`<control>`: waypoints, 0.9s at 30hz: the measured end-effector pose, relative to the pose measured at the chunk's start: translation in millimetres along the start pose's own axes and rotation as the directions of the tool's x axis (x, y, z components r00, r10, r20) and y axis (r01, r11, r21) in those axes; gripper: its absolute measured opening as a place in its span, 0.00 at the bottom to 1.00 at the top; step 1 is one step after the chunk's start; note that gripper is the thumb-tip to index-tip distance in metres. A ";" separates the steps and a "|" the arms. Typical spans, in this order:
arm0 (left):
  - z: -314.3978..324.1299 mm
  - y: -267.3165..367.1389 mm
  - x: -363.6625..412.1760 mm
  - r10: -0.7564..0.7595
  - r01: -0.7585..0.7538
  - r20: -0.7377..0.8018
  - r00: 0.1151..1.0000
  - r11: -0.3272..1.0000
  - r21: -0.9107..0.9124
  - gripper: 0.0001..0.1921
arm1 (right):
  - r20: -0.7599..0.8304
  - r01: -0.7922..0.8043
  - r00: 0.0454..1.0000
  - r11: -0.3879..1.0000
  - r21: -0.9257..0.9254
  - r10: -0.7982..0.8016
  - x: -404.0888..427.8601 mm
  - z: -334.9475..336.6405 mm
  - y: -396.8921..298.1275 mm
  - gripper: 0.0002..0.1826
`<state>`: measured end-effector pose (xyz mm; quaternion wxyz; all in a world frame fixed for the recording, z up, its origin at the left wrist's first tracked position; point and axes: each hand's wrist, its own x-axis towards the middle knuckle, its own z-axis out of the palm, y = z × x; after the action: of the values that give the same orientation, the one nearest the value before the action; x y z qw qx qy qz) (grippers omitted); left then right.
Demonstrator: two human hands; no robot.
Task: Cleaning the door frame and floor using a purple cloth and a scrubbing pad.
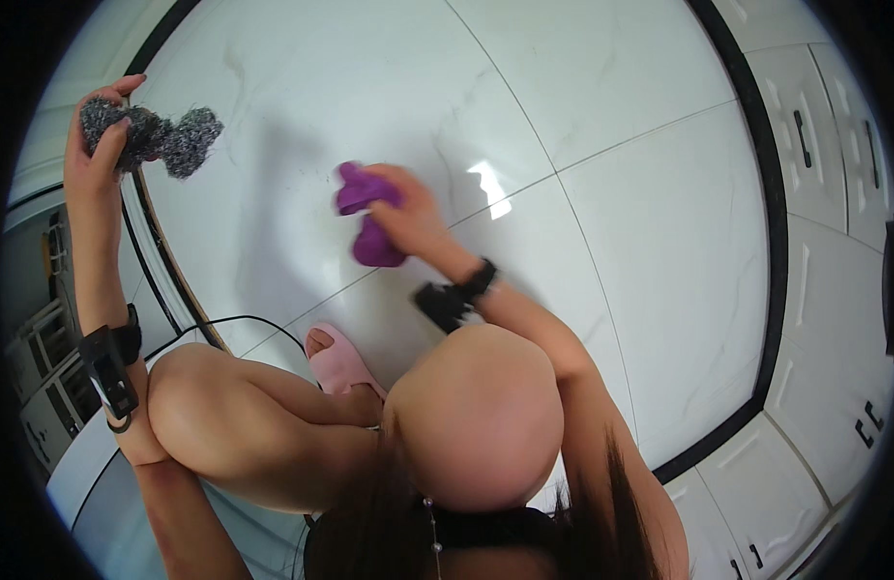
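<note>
My left hand, at the upper left, grips a grey, shaggy, wiry-looking item, possibly a scouring pad or fluffy cloth; its lobed end sticks out to the right of my fingers. My right hand is closed around a bunched purple cloth, which bulges out on both sides of my thumb. That hand is slightly blurred and low over the white tiled floor; whether the cloth touches the tile I cannot tell. Small dark specks lie on the tile near the cloth.
A pink slipper on a foot stands below my right hand, between my bent knees. A thin black cable runs across the floor towards it. White cabinets with black handles line the right side. A door frame stands at left.
</note>
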<state>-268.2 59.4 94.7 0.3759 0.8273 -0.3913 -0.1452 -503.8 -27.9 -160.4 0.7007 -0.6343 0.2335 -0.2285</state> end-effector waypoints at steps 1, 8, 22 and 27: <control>-2.4 0.4 -1.6 0.020 -0.019 -0.016 1.000 0.999 0.036 0.12 | -0.020 -0.190 0.981 0.979 0.074 0.192 -12.4 -34.6 -25.0 0.23; -2.5 -10.9 9.2 -0.015 0.015 0.011 1.000 1.000 0.027 0.12 | -0.846 -0.345 0.506 0.938 -0.021 0.167 -193.6 -285.1 -25.3 0.24; -10.4 -10.6 9.1 0.081 -0.075 0.051 0.995 0.990 -0.121 0.14 | -0.303 -0.222 0.940 0.392 -0.893 -0.158 70.5 -47.4 24.5 0.20; -4.3 -10.0 6.1 0.107 -0.106 0.009 0.994 0.993 -0.056 0.14 | 0.052 0.142 0.990 0.971 -0.193 -0.134 73.4 9.4 17.8 0.15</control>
<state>-256.5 61.1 90.5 0.4034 0.7937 -0.4331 -0.1408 -439.8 -64.2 -180.0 0.6216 -0.7193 0.1967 -0.2401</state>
